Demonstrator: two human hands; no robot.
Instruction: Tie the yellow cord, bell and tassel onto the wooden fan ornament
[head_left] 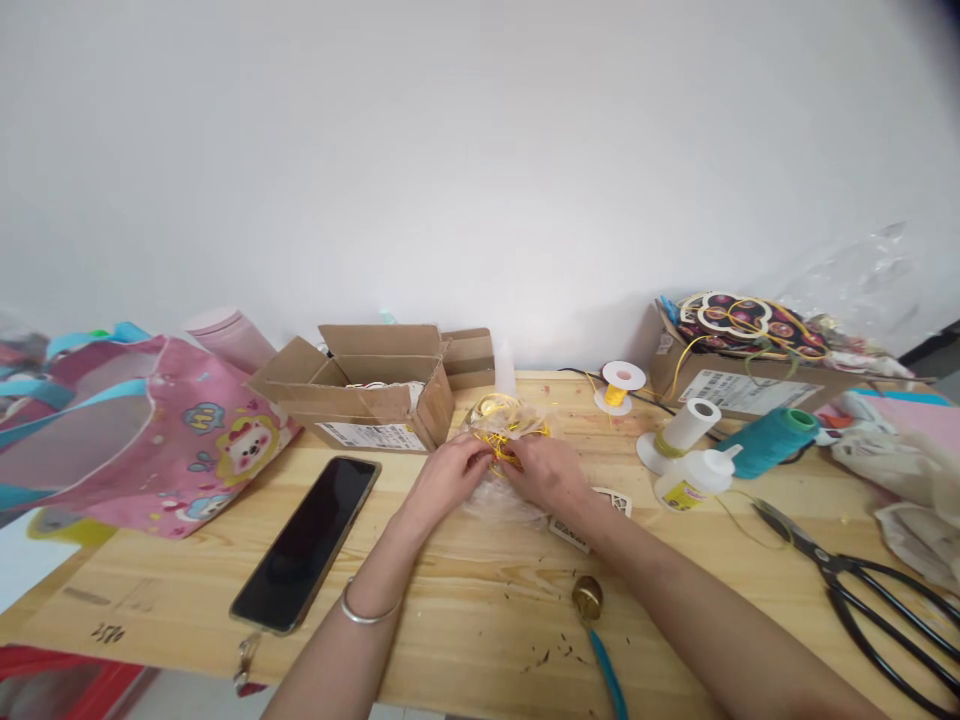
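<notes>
In the middle of the wooden table lies a clear plastic bag (499, 500) with a tangle of thin yellow cord (496, 440) at its mouth. My left hand (454, 468) reaches the bag from the left, fingers curled onto the cord. From the other side, my right hand (551, 472) has its fingers bent down into the same tangle; the fingertips are partly hidden. Beneath my right wrist is a pale cut-out wooden piece (571, 533), partly covered by the arm. Closer to me lies a round gold-coloured bell (587, 598) with a teal strip.
An open cardboard box (375, 405), a black phone (306, 545) and a pink bag (187, 430) are on the left. To the right are a yellow cord spool (616, 395), a glue bottle (694, 480), a teal thread cone (776, 442), black scissors (832, 565) and a filled box (739, 385).
</notes>
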